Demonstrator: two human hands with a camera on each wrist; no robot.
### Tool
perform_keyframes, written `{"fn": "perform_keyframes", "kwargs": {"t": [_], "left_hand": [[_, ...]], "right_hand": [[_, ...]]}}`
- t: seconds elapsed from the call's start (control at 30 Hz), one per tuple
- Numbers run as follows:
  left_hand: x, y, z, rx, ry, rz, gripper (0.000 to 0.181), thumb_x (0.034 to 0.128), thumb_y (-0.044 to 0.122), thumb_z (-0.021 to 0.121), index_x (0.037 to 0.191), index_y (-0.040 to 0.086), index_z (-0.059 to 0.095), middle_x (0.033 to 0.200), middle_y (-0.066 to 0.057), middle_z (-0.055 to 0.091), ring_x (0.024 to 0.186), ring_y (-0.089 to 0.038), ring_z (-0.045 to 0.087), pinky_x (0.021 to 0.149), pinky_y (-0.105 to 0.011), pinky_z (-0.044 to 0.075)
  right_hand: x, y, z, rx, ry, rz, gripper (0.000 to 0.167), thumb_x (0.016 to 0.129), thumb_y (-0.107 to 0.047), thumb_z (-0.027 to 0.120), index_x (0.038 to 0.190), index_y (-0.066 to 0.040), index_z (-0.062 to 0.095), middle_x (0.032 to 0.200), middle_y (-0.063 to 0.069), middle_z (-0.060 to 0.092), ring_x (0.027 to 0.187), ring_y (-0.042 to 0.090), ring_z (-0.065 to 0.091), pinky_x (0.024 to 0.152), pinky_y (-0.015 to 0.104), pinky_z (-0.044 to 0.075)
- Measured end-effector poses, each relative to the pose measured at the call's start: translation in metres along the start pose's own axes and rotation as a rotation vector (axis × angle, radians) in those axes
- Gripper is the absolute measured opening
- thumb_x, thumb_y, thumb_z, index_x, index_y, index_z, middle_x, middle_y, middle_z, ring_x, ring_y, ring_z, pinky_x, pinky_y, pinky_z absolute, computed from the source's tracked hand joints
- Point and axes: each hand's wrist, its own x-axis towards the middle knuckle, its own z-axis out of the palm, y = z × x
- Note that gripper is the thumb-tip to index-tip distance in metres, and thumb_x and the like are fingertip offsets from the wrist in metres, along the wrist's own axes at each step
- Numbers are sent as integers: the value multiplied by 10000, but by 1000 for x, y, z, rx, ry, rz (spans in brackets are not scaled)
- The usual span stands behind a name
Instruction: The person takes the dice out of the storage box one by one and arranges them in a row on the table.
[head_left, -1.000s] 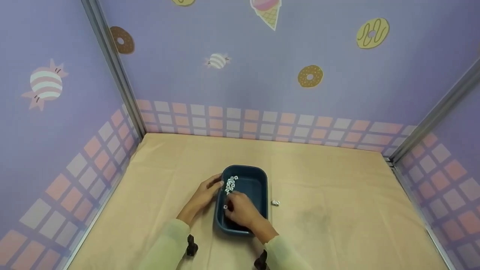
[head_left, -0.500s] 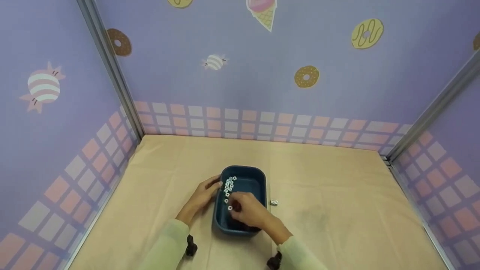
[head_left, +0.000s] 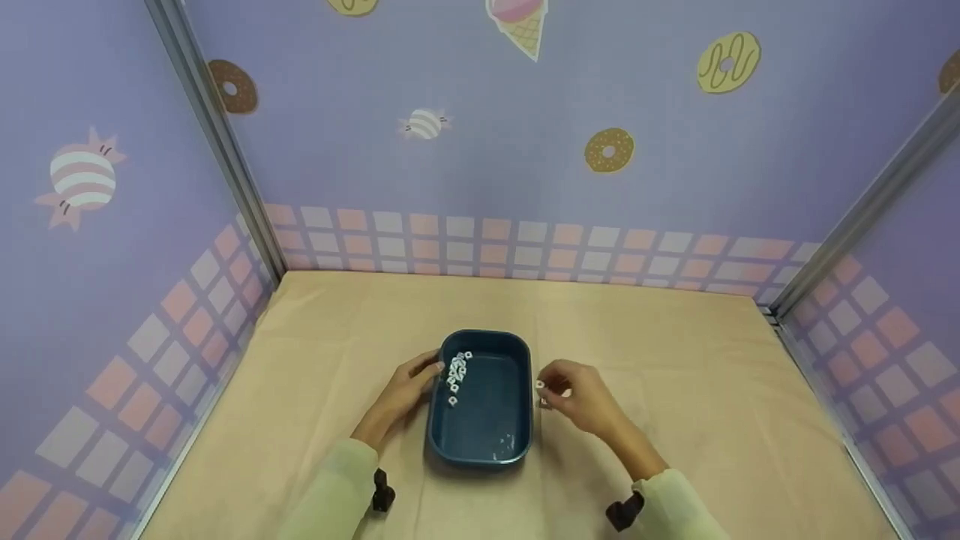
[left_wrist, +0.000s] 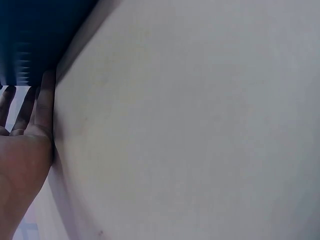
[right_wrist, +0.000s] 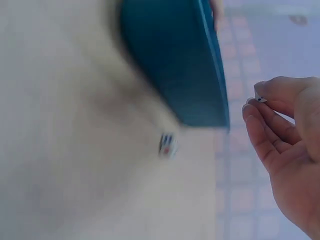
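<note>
Weighing next to nothing, by the look of it, the small white die [right_wrist: 260, 99] at the fingertips of the right hand [head_left: 589, 397] should handle as a hard, rigid cube, unlikely to crush and probably smooth enough to slip out if squeezed on an edge. Two opposite flat faces look like the best place to take hold of it, with light pressure from thumb and finger. It is just outside the right wall of the dark blue bin [head_left: 487, 420], raised over the table [head_left: 660, 330], near other dice [right_wrist: 167, 145] lying there; blur hides whether those are one or two.

More dice [head_left: 457, 369] lie clustered along the bin's left side, close enough together that picking one probably calls for fingertips rather than a full grasp; a stray die [head_left: 452, 401] at the near end of the cluster looks easier to pinch. The bin seems stiff and fairly light, so a touch on its wall could shift it.

The right hand pinches its die between thumb and fingertips, the other fingers bent loosely, the forearm angling in from the lower right. The left hand [head_left: 407, 388] has its fingers extended against the bin's left outer wall, thumb at the rim.
</note>
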Motion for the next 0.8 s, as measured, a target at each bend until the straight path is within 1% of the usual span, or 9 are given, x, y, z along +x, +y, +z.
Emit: {"fn": "perform_keyframes", "kwargs": {"t": [0.1, 0.2, 0.37, 0.43, 0.53, 0.63, 0.73, 0.8], "left_hand": [[-2, 2, -1, -6, -1, -2, 517, 1079, 287, 637, 1535, 61, 552, 1582, -166, 519, 1506, -376, 423, 1245, -550, 321], [-3, 3, -1, -11, -5, -11, 518, 1079, 301, 635, 1539, 78, 554, 1582, -157, 522, 1500, -369, 433, 1232, -556, 343], [-4, 4, -1, -21, -11, -37, 528, 1077, 328, 636, 1548, 106, 549, 1594, -134, 512, 1501, -349, 436, 1212, -552, 380], [-4, 4, -1, -21, -9, -41, 531, 1079, 336, 632, 1551, 107, 546, 1595, -136, 509, 1494, -350, 444, 1195, -552, 404], [-4, 4, -1, -27, -11, -38, 532, 1086, 328, 622, 1555, 94, 536, 1600, -146, 501, 1491, -360, 446, 1185, -551, 416], [-4, 3, 0, -26, -11, -37, 536, 1084, 324, 623, 1557, 89, 532, 1608, -146, 492, 1499, -364, 434, 1196, -551, 402], [-3, 2, 0, -24, -12, -46, 551, 1079, 335, 629, 1562, 90, 526, 1621, -140, 477, 1514, -363, 413, 1216, -547, 374], [-3, 2, 0, -32, -12, -56, 559, 1076, 342, 634, 1563, 91, 523, 1624, -138, 474, 1514, -361, 414, 1212, -545, 382]], "right_hand": [[-6, 19, -4, -10, 37, 57, 115, 923, 10, 787, 989, -61, 726, 901, -33, 718, 811, 147, 702, 724, 339, 624], [-15, 37, -3, -19, 59, 120, 133, 915, 22, 785, 976, -80, 724, 898, -36, 705, 828, 158, 690, 728, 336, 612], [-27, 58, 5, 26, 67, 238, 147, 905, 47, 784, 975, -73, 736, 913, -9, 695, 869, 174, 671, 773, 323, 598], [-30, 63, 8, 47, 69, 268, 151, 901, 54, 785, 975, -69, 738, 918, 6, 697, 878, 182, 668, 790, 318, 595], [-32, 68, 11, 61, 68, 286, 156, 896, 69, 774, 973, -62, 737, 923, 35, 704, 872, 185, 662, 796, 302, 586], [-32, 70, 14, 63, 56, 284, 158, 891, 90, 755, 972, -42, 728, 926, 63, 705, 852, 186, 652, 777, 283, 571], [-31, 71, 15, 58, 36, 272, 160, 888, 108, 745, 970, -27, 721, 925, 72, 702, 831, 179, 640, 744, 262, 553], [-30, 72, 16, 47, 28, 258, 163, 883, 117, 746, 966, -21, 719, 924, 71, 698, 821, 171, 631, 730, 254, 545]]}}
